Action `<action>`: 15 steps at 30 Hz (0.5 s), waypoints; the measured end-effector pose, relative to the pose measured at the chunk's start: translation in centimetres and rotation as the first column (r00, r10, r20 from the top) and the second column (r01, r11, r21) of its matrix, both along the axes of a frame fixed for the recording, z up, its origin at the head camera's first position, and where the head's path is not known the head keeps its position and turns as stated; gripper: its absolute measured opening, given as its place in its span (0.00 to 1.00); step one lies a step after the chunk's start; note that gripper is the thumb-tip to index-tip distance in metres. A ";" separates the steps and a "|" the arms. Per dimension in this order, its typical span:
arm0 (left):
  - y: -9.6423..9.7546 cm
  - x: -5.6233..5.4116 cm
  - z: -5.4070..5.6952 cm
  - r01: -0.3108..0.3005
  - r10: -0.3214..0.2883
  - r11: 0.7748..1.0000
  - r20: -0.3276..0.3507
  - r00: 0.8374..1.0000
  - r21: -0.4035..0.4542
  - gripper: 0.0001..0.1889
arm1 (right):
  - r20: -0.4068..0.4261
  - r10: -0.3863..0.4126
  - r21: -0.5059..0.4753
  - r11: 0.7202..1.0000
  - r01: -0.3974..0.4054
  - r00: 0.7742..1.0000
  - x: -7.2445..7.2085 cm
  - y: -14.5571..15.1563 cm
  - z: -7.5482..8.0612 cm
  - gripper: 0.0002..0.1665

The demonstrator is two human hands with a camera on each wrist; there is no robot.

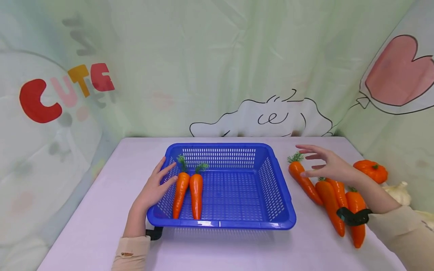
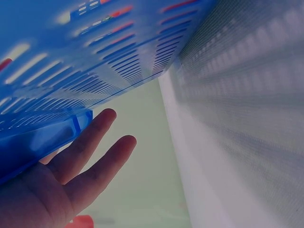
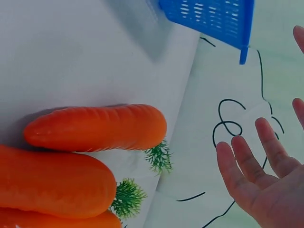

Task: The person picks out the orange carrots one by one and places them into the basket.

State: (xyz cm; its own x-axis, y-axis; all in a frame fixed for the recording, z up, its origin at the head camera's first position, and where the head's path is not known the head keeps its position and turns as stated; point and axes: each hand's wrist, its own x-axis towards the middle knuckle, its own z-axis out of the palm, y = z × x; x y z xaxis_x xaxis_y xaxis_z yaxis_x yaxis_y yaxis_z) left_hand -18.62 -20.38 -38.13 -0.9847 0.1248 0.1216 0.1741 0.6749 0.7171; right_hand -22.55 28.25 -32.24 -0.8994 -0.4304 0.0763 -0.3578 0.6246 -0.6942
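A blue plastic basket (image 1: 220,224) stands mid-table, with two orange carrots (image 1: 181,195) (image 1: 196,195) with green tops lying along its left side. My left hand (image 1: 152,190) is at the basket's left rim, fingers spread and extended; the left wrist view has two fingers (image 2: 97,175) stretched out beside the slotted wall. To the right, my right hand (image 1: 327,165) hovers over a carrot (image 1: 303,180), its fingers apart and holding nothing. Several more carrots (image 1: 330,207) lie beneath that wrist, partly hidden by the forearm.
An orange pumpkin (image 1: 371,171) and a garlic bulb (image 1: 400,194) sit at the table's right side, past my right forearm. A printed curtain (image 1: 220,67) hangs behind the white table (image 1: 98,210).
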 end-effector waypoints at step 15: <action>0.0 0.0 0.2 0.015 -0.015 1.000 0.009 1.000 0.004 0.29 | 0.091 -0.057 0.050 0.997 0.053 0.994 -1.5 1.0 -2.7 0.50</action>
